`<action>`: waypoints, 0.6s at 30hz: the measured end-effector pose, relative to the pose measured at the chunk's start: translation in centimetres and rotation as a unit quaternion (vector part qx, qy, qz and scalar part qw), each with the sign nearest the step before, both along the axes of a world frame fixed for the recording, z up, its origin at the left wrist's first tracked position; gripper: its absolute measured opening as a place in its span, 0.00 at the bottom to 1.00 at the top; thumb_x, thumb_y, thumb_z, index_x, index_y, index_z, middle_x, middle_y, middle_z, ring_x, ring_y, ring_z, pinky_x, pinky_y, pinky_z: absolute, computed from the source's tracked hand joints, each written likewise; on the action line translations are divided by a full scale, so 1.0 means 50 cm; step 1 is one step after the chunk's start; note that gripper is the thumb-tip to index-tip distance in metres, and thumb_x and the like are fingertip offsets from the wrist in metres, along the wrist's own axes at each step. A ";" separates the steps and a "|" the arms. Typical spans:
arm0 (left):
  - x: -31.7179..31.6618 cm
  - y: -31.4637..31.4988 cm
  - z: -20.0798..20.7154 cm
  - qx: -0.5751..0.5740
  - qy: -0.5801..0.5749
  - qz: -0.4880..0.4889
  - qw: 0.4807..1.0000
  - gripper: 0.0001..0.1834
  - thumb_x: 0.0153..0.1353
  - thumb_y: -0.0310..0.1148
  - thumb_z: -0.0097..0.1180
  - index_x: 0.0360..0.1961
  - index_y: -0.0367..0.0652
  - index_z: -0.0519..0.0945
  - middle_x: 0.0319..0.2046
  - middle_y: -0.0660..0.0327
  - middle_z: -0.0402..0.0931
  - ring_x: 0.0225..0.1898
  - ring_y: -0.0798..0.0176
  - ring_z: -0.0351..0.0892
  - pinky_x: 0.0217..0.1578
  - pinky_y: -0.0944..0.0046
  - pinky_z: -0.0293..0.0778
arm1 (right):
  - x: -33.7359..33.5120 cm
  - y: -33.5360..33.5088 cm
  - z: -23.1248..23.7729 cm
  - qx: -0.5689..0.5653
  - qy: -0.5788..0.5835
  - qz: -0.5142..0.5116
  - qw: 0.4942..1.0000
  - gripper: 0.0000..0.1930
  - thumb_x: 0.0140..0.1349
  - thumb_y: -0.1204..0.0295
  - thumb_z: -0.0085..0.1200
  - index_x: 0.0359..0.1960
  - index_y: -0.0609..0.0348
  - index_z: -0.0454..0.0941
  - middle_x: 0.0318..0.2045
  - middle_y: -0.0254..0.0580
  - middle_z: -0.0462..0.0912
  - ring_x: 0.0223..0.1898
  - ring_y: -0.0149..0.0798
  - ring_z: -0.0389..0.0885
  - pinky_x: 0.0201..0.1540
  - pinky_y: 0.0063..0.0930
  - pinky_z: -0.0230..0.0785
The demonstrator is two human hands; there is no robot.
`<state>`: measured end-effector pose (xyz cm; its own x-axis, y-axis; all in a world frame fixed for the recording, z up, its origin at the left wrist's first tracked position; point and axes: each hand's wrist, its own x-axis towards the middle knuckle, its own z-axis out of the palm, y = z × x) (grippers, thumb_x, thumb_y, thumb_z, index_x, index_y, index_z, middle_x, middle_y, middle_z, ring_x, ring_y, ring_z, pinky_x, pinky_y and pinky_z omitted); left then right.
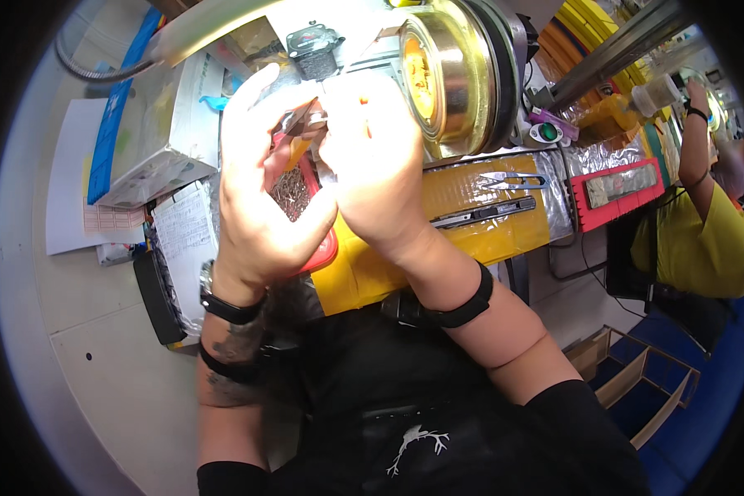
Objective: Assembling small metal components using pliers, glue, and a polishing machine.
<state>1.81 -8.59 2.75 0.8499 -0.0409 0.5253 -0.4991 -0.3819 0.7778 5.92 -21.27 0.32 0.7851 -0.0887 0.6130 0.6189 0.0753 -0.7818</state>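
Observation:
Both hands meet under a bright lamp, over the near part of the bench. My left hand [256,198] curls its fingers toward a small dark, thin piece [303,117], whose kind I cannot make out. My right hand [376,157] is closed, its fingertips right beside that piece; glare washes out what they pinch. Below and between the hands lies a red tray [324,255] with many tiny, thin metal-looking bits [291,195] in it. My left palm and thumb cover part of the tray.
A large gold-coloured round drum [450,78] stands beyond my right hand. Thread snips [514,179] and a utility knife [484,213] lie on a yellow mat [438,186]. A red holder [587,217] carries a grey block. A white box [161,136] stands left; a co-worker [694,248] sits right.

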 end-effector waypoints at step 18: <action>0.132 0.055 -0.104 -0.424 0.031 -0.212 0.880 0.23 0.69 0.17 0.40 0.65 0.22 0.64 0.58 0.37 0.76 0.60 0.41 0.80 0.61 0.46 0.82 | -0.004 -0.040 -0.018 -0.114 -0.006 0.037 0.993 0.07 0.61 0.82 0.52 0.41 0.67 0.77 0.32 0.45 0.75 0.32 0.41 0.75 0.35 0.33 0.71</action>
<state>8.43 -5.83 -2.44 0.8809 0.0218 0.4728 -0.4029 0.5589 0.7248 5.73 -23.27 -0.56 0.7768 0.1105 0.6200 0.6277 -0.0567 -0.7763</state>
